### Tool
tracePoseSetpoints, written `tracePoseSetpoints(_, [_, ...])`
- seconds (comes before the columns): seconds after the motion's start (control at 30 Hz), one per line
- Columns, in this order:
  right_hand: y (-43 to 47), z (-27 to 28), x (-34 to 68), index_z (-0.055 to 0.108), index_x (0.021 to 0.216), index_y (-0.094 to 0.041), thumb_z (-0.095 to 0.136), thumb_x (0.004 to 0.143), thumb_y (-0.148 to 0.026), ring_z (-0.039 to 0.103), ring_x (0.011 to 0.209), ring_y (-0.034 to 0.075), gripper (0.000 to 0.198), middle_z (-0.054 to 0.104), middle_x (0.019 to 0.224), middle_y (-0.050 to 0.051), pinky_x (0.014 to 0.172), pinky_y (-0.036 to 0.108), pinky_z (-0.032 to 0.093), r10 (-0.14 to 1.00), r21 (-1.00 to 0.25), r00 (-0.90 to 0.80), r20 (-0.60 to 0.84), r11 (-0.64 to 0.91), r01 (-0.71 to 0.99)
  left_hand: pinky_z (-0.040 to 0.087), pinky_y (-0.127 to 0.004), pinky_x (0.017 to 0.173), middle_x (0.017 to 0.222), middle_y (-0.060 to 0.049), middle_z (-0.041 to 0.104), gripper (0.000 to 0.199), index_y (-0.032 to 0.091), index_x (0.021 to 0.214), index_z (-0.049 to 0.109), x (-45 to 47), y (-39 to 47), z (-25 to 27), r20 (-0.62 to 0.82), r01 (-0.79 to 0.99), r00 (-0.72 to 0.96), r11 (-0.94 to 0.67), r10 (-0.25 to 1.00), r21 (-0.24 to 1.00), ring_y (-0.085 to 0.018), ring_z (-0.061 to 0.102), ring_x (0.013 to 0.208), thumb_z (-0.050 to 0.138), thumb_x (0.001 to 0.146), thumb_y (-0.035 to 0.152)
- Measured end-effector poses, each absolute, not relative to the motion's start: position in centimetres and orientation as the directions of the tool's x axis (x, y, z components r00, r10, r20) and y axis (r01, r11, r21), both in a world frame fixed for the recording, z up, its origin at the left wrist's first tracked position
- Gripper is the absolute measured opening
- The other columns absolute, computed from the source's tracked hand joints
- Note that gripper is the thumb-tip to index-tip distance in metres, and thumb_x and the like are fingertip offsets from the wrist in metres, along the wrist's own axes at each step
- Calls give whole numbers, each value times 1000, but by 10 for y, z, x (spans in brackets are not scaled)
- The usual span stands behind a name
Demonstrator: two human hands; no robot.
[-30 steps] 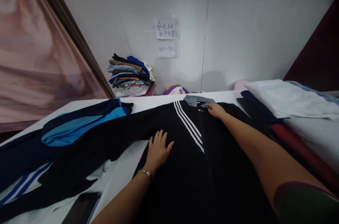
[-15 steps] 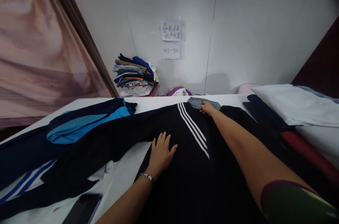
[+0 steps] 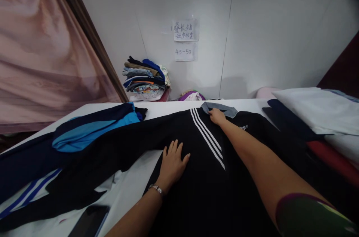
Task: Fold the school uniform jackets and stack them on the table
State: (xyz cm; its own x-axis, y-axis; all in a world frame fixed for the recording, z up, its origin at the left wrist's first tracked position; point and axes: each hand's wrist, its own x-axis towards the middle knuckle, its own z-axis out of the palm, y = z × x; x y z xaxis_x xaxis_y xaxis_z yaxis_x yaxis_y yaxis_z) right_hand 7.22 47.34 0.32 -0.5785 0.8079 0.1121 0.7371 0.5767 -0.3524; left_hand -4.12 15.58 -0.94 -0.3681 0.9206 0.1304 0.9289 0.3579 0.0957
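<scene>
Black zip-front track jacket with three white stripes (image 3: 202, 162) spread flat across the white tabletop (image 3: 131, 181), filling the centre and lower right of the frame. Its grey collar (image 3: 221, 107) lies at the far edge, centre of frame.

Left hand (image 3: 172, 164), centre frame: palm down, fingers spread and flat on the jacket's near left edge, just left of the stripes. Grip wide, holding nothing, only pressing the cloth. Metal wristband on that wrist (image 3: 157, 189).

Right hand (image 3: 216, 116), upper centre: arm stretched across the jacket, fingers resting on the cloth right at the grey collar. Cannot tell whether the grip pinches the collar or only lies on it; fingertips are too small and partly hidden.

One black sleeve runs out to the left of the frame, across the tabletop. Beside it, left of centre, a navy and bright blue garment (image 3: 92, 128). Dark phone (image 3: 89, 222) at the lower left edge, on the tabletop.

Right of frame: folded white cloth (image 3: 316, 110) with a dark navy piece (image 3: 283, 117) next to it.

Behind, against the white wall: stack of folded multicoloured clothes (image 3: 146, 80), and two handwritten paper notes (image 3: 185, 39) taped above, centre top. Pinkish curtain (image 3: 33, 50) in the upper left.
</scene>
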Motion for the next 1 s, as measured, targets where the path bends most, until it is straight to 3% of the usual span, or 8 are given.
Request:
tracePoseSetpoints(0.17, [456, 1, 79, 67, 119, -23, 48, 89, -28, 43, 124, 32, 35, 58, 125, 13, 103, 44, 32, 666, -167, -731, 150, 746, 645, 22, -50, 115, 152, -10, 36, 61, 17, 140, 45, -40, 156, -8, 117, 925, -377, 369, 919, 86, -27, 27, 143, 30, 94, 54])
tracePoseSetpoints(0.3, [453, -5, 79, 59, 130, -23, 42, 94, -35, 36, 132, 30, 42, 46, 143, 11, 105, 46, 31, 629, -115, -768, 120, 777, 618, 23, -50, 115, 152, -11, 37, 61, 17, 139, 45, -40, 156, -8, 124, 927, -373, 364, 919, 86, -27, 28, 142, 30, 94, 55])
tracePoseSetpoints(0.43, [452, -5, 75, 57, 131, -26, 39, 96, -45, 36, 135, 26, 44, 43, 147, 8, 105, 45, 33, 636, -120, -769, 63, 770, 626, 23, -50, 115, 151, -11, 37, 60, 16, 139, 45, -40, 156, -7, 119, 926, -377, 370, 918, 79, -27, 28, 142, 33, 94, 53])
tracePoseSetpoints(0.57, [453, 6, 84, 57, 129, -29, 34, 98, -46, 28, 140, 25, 43, 41, 149, 4, 110, 46, 25, 668, -122, -738, 98, 744, 657, 22, -51, 115, 152, -11, 37, 61, 17, 139, 45, -41, 157, -6, 108, 924, -380, 373, 919, 82, -27, 27, 143, 32, 94, 54])
tracePoseSetpoints(0.7, [459, 11, 113, 42, 142, -20, 28, 99, -40, 12, 146, 27, 49, 26, 156, 12, 113, 49, 14, 754, -105, -640, 149, 656, 748, 23, -51, 115, 151, -11, 37, 61, 17, 139, 45, -42, 157, -7, 118, 927, -373, 364, 920, 89, -27, 27, 143, 31, 94, 55])
tracePoseSetpoints(0.83, [465, -2, 137, 41, 142, -16, 36, 96, -49, 23, 142, 31, 57, 35, 151, 17, 110, 50, 23, 805, -103, -592, 29, 592, 800, 22, -50, 115, 151, -12, 38, 61, 17, 139, 46, -42, 157, -7, 131, 926, -375, 365, 918, 93, -27, 28, 142, 32, 94, 54])
tracePoseSetpoints(1.0, [463, -5, 146, 46, 139, -24, 35, 96, -50, 28, 141, 26, 51, 37, 150, 10, 109, 43, 27, 808, -108, -588, 30, 588, 802, 22, -50, 115, 151, -11, 37, 61, 16, 139, 45, -41, 157, -5, 118, 924, -381, 373, 917, 87, -26, 27, 143, 32, 94, 54])
